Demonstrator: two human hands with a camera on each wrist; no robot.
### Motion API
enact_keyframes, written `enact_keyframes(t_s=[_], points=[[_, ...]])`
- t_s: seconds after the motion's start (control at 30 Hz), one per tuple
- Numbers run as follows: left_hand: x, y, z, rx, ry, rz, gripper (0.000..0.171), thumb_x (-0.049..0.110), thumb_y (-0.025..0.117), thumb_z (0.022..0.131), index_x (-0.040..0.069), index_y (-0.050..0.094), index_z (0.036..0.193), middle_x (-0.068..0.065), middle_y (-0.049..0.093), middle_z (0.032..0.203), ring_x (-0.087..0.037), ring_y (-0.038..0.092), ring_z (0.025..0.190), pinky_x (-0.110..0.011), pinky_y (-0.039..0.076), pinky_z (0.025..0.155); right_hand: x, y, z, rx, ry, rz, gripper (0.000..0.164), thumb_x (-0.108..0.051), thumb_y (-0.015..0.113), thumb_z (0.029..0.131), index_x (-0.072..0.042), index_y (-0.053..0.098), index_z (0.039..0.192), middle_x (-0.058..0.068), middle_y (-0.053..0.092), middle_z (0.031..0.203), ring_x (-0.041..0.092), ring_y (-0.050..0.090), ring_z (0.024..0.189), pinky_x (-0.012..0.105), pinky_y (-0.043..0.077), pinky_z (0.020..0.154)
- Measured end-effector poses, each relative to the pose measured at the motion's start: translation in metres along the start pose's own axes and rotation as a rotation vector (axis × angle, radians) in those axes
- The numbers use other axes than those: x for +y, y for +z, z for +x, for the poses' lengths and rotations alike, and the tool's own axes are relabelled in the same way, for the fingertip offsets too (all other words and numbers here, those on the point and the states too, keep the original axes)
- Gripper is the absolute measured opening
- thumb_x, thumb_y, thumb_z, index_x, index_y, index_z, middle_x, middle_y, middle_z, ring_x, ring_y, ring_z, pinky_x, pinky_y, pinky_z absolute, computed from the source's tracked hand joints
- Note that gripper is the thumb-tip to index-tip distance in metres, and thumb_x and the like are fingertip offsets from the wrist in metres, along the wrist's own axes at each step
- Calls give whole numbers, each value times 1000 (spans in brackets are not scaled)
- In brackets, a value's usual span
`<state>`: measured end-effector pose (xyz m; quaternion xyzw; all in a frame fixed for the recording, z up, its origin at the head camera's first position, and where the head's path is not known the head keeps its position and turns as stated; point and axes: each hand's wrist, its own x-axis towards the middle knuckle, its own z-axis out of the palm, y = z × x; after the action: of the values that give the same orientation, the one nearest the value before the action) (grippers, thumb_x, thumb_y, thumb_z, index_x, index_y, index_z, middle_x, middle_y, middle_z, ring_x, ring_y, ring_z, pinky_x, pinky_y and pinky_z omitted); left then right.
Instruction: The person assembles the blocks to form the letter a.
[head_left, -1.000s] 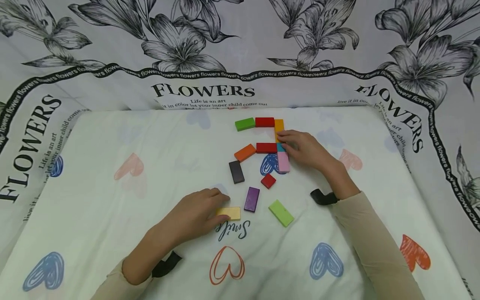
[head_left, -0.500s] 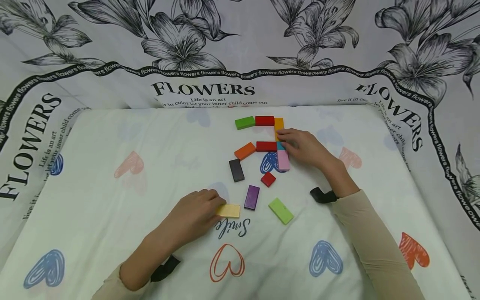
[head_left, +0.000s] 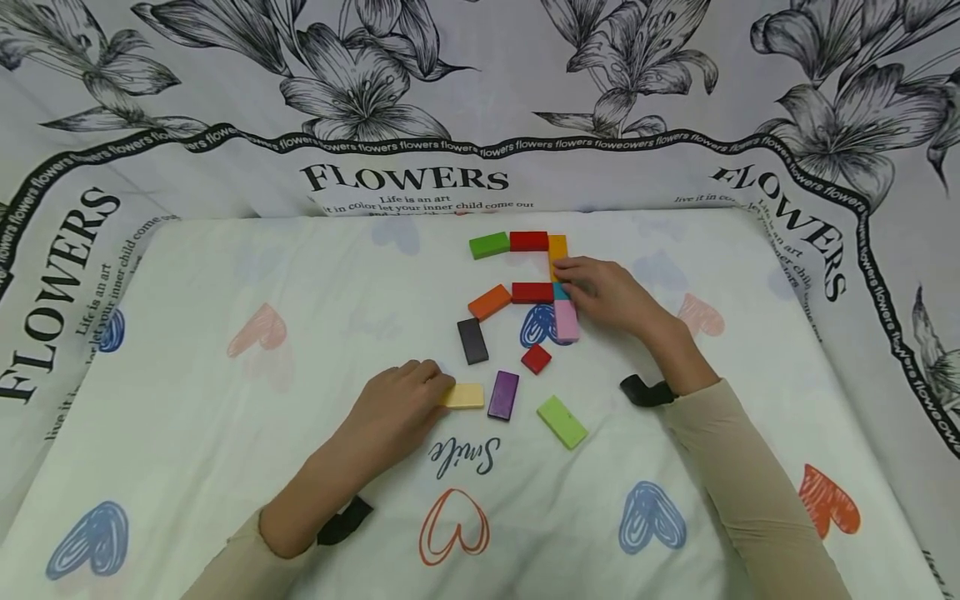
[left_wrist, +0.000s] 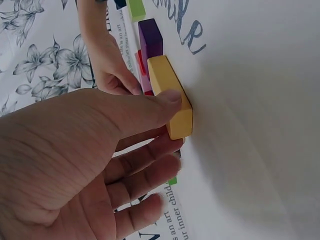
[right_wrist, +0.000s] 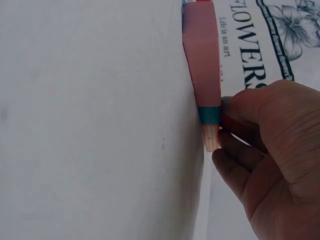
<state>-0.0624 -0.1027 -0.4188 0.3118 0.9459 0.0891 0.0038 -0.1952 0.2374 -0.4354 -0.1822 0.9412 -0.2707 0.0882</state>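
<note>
My left hand [head_left: 397, 408] pinches a yellow wooden block [head_left: 467, 396] by its left end, thumb and fingers on opposite sides in the left wrist view. The block's free end points toward a purple block [head_left: 503, 396], a small gap apart. At the right of the arrangement, my right hand [head_left: 615, 296] rests its fingertips against a small blue block [head_left: 560, 292] and an amber block [head_left: 557, 254], fingers loosely bent. A pink block [head_left: 566, 321] joins the blue one from below; a red block [head_left: 532, 292] lies along its left side.
An orange block [head_left: 490, 302] and a dark grey block [head_left: 472, 342] continue the line leftward and down. Another red block [head_left: 528, 241] and a green block [head_left: 490, 245] form the top row. A small red block [head_left: 536, 358] and a lime block [head_left: 562, 422] lie loose on the cloth [head_left: 225, 433].
My left hand has closed its fingers on the yellow block and slid it away from me and slightly right, nearer the purple block. The right hand has stayed put.
</note>
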Motion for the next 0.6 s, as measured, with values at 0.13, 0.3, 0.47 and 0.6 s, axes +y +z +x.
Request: enact_keyframes(t_s=[0.13, 0.3, 0.47, 0.6], points=[[3, 1, 10, -36, 9, 1, 24, 19, 85, 90, 15, 75, 112, -1, 73, 106, -18, 66, 95, -33, 56, 78, 2, 0, 0, 0, -11, -9, 40, -16, 63, 106, -8, 64, 145, 9, 60, 156, 33, 48, 153, 55, 40, 125], [10, -1, 22, -64, 39, 0, 24, 17, 80, 93, 17, 76, 117, -2, 73, 111, -19, 68, 100, -33, 58, 81, 3, 0, 0, 2, -16, -18, 40, -15, 63, 105, -7, 65, 145, 10, 60, 156, 33, 48, 152, 55, 40, 125], [18, 2, 32, -56, 95, 23, 22, 18, 78, 96, 17, 77, 118, -3, 74, 113, -20, 67, 100, -32, 58, 83, 2, -1, 0, 6, -26, -8, 40, -14, 64, 105, -6, 65, 144, 10, 60, 155, 33, 49, 152, 54, 41, 125], [21, 5, 38, -43, 117, 45, 24, 16, 76, 97, 16, 77, 121, -4, 74, 115, -21, 66, 103, -32, 58, 86, 1, -1, 0, 5, -14, 4, 40, -15, 64, 105, -8, 64, 145, 10, 61, 155, 33, 49, 152, 54, 41, 125]])
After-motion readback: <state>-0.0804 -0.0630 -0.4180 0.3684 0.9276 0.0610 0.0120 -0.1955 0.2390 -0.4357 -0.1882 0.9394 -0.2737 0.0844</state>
